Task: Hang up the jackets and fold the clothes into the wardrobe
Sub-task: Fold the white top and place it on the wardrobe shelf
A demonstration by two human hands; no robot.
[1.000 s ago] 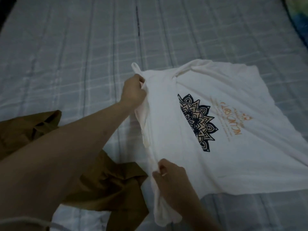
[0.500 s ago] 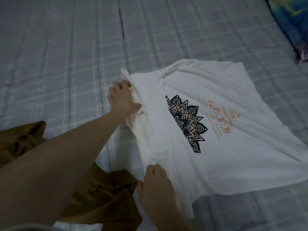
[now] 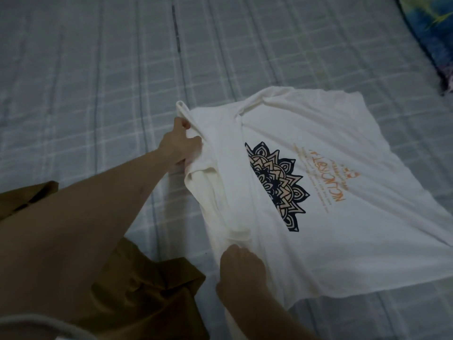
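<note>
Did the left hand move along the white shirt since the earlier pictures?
No. The left hand stays at the white shirt's folded shoulder edge, left of the mandala print; only its fingers curled into a grip.

Grey checked bedsheet [image 3: 98,94]; colourful pillow [image 3: 431,33] at its far right corner

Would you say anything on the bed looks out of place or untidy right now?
Yes: a brown garment lies crumpled at the near left, unfolded. The white T-shirt is half folded, its left edge bunched between the left hand and right hand.
</note>
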